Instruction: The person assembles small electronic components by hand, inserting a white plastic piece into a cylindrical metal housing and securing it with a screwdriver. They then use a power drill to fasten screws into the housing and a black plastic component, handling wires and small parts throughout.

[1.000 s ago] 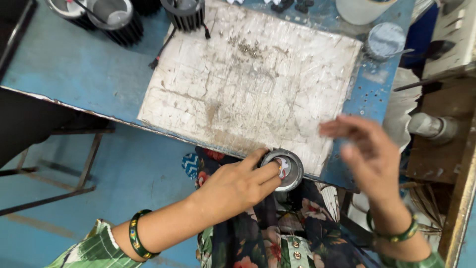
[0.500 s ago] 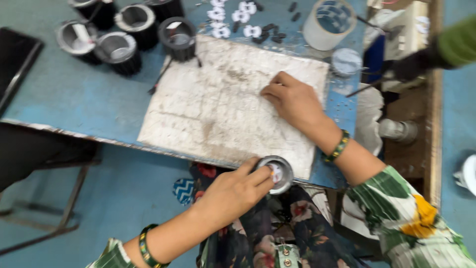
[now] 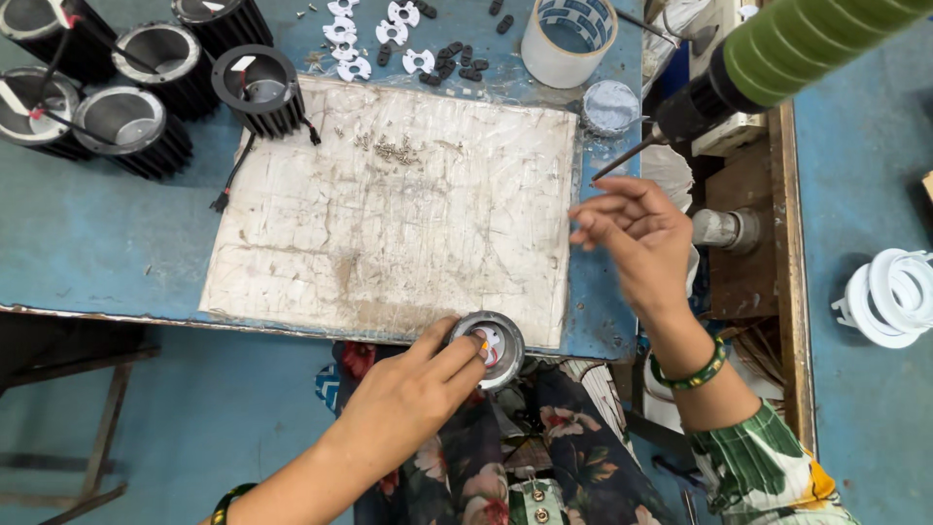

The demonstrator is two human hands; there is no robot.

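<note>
L hand (image 3: 418,389) pinches round lamp housing (image 3: 489,347) at mat (image 3: 389,224) edge, bottom centre; white insert seated inside, no screws visible in it. R hand (image 3: 637,238) empty, fingers spread, hovering right of mat near driver (image 3: 709,92). Screws (image 3: 392,149) loose top of mat. Four black housings (image 3: 146,87) upper left. Assy judged mid-way; fastening outstanding.

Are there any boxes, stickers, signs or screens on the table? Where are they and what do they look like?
No boxes, signs or screens show.
Tape roll: far edge of the table, a wide cream ring whose inner core has blue print.
Small tags: on the rims of the black round housings at the far left, white, one with a red mark.
</note>
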